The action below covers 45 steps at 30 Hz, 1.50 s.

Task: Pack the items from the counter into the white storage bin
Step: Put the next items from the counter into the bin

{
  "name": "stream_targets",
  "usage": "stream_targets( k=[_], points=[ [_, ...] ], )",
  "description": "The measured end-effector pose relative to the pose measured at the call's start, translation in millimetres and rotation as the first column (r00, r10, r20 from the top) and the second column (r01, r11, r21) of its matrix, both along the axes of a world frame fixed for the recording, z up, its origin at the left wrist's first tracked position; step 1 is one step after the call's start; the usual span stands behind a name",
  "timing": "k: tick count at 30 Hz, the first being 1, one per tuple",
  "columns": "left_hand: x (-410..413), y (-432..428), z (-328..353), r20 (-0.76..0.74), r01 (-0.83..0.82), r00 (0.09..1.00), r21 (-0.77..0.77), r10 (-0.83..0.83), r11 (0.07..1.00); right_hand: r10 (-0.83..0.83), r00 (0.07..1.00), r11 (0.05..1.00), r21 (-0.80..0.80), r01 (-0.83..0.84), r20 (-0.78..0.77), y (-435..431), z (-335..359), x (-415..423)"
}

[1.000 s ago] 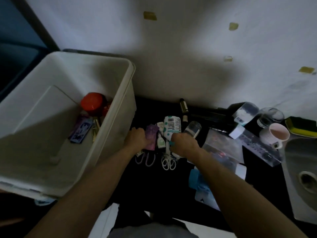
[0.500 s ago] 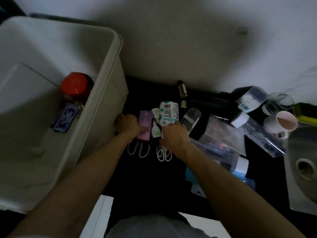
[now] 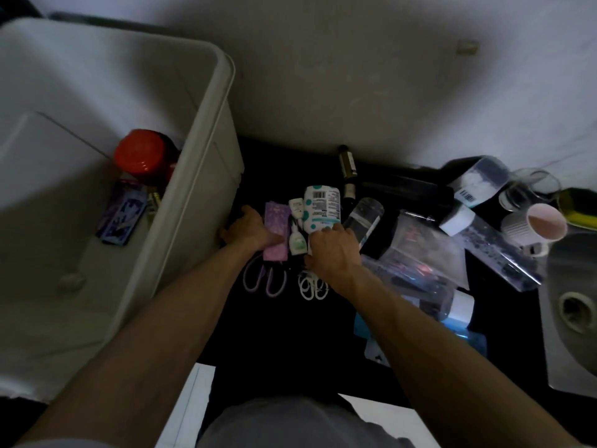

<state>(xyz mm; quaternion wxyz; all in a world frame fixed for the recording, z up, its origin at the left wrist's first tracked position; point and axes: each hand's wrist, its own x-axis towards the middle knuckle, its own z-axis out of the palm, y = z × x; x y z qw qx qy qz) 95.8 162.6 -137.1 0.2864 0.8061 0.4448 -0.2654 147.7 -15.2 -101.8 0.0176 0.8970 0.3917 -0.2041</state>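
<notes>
The white storage bin (image 3: 223, 101) stands at the left. It holds a red-lidded jar (image 3: 142, 155) and a purple card (image 3: 121, 215). On the dark counter beside it, my left hand (image 3: 248, 232) grips the left edge of a purple packet (image 3: 276, 227). My right hand (image 3: 332, 250) closes on the lower end of a white pouch with teal dots (image 3: 323, 205). Two small white bottles (image 3: 297, 227) lie between packet and pouch. Purple-handled scissors (image 3: 265, 281) and white-handled scissors (image 3: 311, 287) stick out below my hands.
A dark bottle (image 3: 347, 169) and a clear bottle (image 3: 365, 221) lie right of the pouch. Clear plastic boxes (image 3: 426, 250), a glass (image 3: 529, 192) and a pink mug (image 3: 536, 224) crowd the right. A steel sink (image 3: 575, 305) sits at the far right edge.
The view has tilted down and drawn closer to the counter. Both hands stay on the cluster of small items, the right hand closing further over the pouch's lower end.
</notes>
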Motion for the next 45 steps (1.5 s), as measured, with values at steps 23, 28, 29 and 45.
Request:
stream_targets(
  k=[23,28,29,45],
  points=[
    [6.1,2.4,18.6,0.549,-0.311,0.699,-0.343,0.458,0.886,0.200,0.977,0.951,-0.252,-0.177,0.070,7.5,-6.5,-39.9],
    [0.4,-0.9,20.3,0.548,-0.328,0.704,-0.313,0.452,0.891,0.216,0.972,0.964,-0.178,-0.198,0.089,1.5,-14.4,-46.2],
    [-1.8,-0.9,19.9,0.553,-0.325,0.709,-0.295,0.438,0.899,0.220,0.972,0.966,-0.160,-0.204,0.087,0.8,-15.2,-46.7],
    [24.2,-10.7,113.3,0.694,-0.143,0.647,-0.296,0.315,0.944,-0.232,0.973,0.959,0.163,0.232,-0.018,-11.6,51.8,-10.0]
  ],
)
